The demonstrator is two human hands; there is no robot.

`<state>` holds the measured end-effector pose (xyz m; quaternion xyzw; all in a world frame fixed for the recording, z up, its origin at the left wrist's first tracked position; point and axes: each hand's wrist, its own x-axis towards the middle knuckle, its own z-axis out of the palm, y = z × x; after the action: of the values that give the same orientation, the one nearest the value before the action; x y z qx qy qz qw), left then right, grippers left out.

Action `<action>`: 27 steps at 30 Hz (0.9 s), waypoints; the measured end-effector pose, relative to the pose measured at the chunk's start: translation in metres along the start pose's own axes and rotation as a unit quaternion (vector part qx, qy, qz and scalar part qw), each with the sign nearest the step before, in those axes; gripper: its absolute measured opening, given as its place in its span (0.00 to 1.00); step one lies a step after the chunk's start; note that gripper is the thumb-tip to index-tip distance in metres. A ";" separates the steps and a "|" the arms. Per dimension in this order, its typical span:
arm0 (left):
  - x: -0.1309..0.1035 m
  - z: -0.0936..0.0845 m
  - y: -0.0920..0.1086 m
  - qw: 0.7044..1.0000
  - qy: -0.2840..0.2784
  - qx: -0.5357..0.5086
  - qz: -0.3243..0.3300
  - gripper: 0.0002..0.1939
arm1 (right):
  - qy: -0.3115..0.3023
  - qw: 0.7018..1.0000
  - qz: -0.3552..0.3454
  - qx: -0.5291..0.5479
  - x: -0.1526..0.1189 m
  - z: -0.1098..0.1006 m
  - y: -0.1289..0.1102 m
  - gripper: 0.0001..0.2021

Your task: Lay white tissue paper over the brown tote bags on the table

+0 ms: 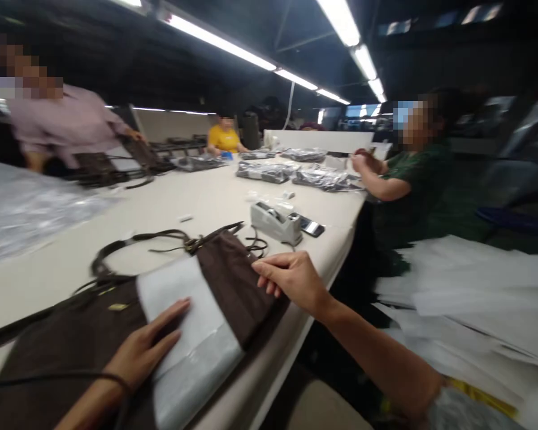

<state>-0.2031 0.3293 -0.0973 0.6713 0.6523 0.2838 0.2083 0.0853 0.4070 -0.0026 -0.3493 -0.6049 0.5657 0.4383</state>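
Note:
A dark brown bag (235, 280) with dark straps lies on the white-covered table, and a whitish sheet (186, 298) is laid across it. My left hand (150, 346) rests on the sheet and the bag, fingers apart. Above the bag's right edge is my right hand (291, 278), its thumb and fingers pinched together; whatever is between them, if anything, is too small to name. A grey tape dispenser (275, 222) stands just beyond this hand, with a phone (311, 226) beside it.
Plastic-wrapped packages (269, 171) lie farther along the table (215, 197). Clear plastic (31, 203) covers the left side. White sheets (479, 286) are stacked at the right. One person stands at the left, another is at the right edge, and a third is at the far end.

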 end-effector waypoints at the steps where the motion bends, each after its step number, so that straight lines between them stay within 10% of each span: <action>1: -0.012 -0.006 -0.001 0.999 -0.011 -0.029 -0.029 0.38 | -0.014 1.000 -0.005 0.000 -0.005 0.011 -0.005 0.16; 7: -0.013 -0.006 0.012 0.990 -0.005 -0.127 -0.055 0.36 | -0.210 0.968 0.132 -0.028 -0.029 0.092 0.006 0.09; 12: -0.013 0.000 0.008 0.988 0.006 -0.149 -0.045 0.31 | -0.235 0.953 0.176 -0.078 -0.022 0.136 0.044 0.14; 27: -0.011 0.007 0.001 0.984 0.026 -0.175 -0.029 0.30 | -0.281 0.880 0.182 -0.336 0.002 0.134 0.072 0.19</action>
<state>-0.1978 0.3189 -0.1029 0.5976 0.6172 0.4041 0.3139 -0.0442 0.3663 -0.0703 -0.4059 -0.7821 0.4728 -0.0042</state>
